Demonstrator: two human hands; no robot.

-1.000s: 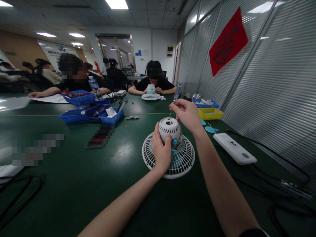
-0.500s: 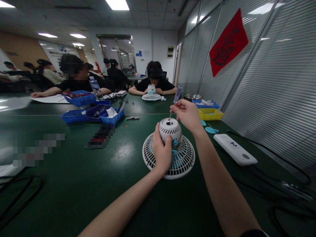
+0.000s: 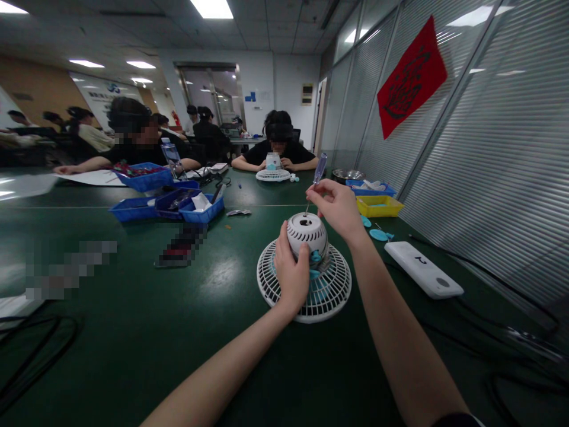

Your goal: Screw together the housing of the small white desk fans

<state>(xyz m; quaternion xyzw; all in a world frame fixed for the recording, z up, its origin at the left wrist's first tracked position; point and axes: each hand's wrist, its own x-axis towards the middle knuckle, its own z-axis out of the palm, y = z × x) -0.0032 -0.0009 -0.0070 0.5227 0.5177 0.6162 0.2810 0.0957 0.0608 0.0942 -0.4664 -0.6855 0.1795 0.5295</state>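
Note:
A white fan (image 3: 336,296) lies grille-down on the green table, its rounded motor housing upward. My left hand (image 3: 293,273) is wrapped around the near left side of the housing, thumb towards me. Between the fingertips of my right hand (image 3: 335,204) is a screwdriver (image 3: 319,169) with a clear purple handle, tilted slightly. Its thin shaft points down at the top of the housing, near a dark opening; whether the tip sits in a screw cannot be seen. Light blue parts (image 3: 315,256) show at the housing's lower side and through the grille.
To the right lie a white power bank (image 3: 424,270), light blue round pieces (image 3: 379,235), a yellow tray (image 3: 379,206) and cables. Blue trays (image 3: 213,209) and a pixelated phone (image 3: 182,246) are at left. Across the table a person (image 3: 278,142) handles another fan.
The screwdriver's handle has shifted slightly in my right fingers and leans a little differently. My left hand and the fan stay in place.

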